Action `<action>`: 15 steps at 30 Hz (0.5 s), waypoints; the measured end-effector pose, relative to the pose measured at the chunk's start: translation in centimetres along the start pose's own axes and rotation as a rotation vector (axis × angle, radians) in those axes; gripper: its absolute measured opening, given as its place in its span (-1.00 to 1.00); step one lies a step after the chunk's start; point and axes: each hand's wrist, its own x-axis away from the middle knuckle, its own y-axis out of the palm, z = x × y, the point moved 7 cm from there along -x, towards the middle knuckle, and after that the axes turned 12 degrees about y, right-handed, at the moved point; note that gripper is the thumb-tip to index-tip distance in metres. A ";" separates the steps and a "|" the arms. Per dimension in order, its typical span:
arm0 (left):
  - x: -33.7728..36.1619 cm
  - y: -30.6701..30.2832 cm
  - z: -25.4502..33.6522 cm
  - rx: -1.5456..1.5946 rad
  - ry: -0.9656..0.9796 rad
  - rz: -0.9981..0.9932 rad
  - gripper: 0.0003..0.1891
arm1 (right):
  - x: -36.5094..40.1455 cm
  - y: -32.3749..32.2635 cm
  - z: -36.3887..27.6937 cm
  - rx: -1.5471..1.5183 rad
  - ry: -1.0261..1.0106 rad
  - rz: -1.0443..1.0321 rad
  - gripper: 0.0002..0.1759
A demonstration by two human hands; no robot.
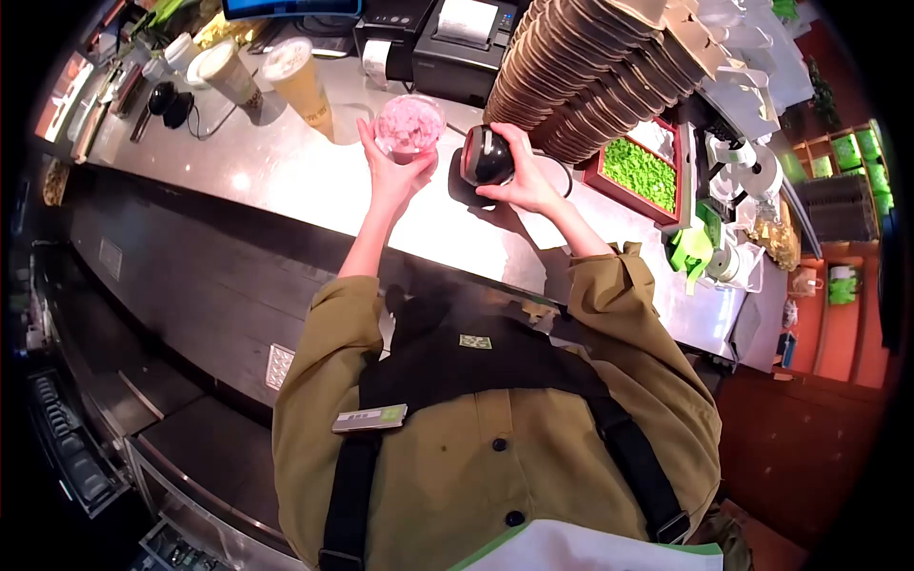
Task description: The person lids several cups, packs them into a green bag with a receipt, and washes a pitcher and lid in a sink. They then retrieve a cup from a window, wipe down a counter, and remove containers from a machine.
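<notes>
My left hand (388, 177) is wrapped round a clear cup (409, 122) filled with pink, lumpy contents, held over the steel counter (286, 171). Beside it, my right hand (531, 179) grips a rounded, glossy black barcode scanner (486, 157) with a red band, and a dark cable shows near the wrist. Cup and scanner are a short gap apart, the scanner to the right. Fingers on the far side of both things are partly hidden.
Drinks cups (299, 88) stand at the back left. Behind my hands are a receipt printer (462, 48) and tall stacks of brown cardboard carriers (581, 67). A red box of green pieces (638, 178) sits to the right, before clear plastic containers (757, 171).
</notes>
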 end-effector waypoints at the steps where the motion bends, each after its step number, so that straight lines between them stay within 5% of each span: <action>1: -0.3 0.2 -0.1 0.061 0.003 0.020 0.20 | 0.2 -0.1 -0.1 -0.009 0.007 0.021 -0.02; 7: -1.8 0.7 -1.5 0.097 0.060 0.072 0.21 | 0.6 -1.0 -0.1 -0.017 0.091 0.106 -0.06; 11: -3.3 -1.8 0.0 -0.261 0.267 0.138 0.18 | 1.0 -1.2 -2.6 0.094 0.045 0.135 -0.06; 13: -4.4 -2.3 1.5 0.031 0.382 0.047 0.13 | 0.2 0.6 -3.0 0.060 0.030 0.102 -0.09; 15: -4.6 -2.0 3.4 0.111 0.272 0.080 0.08 | -0.4 1.3 -3.2 -0.025 0.079 0.097 -0.09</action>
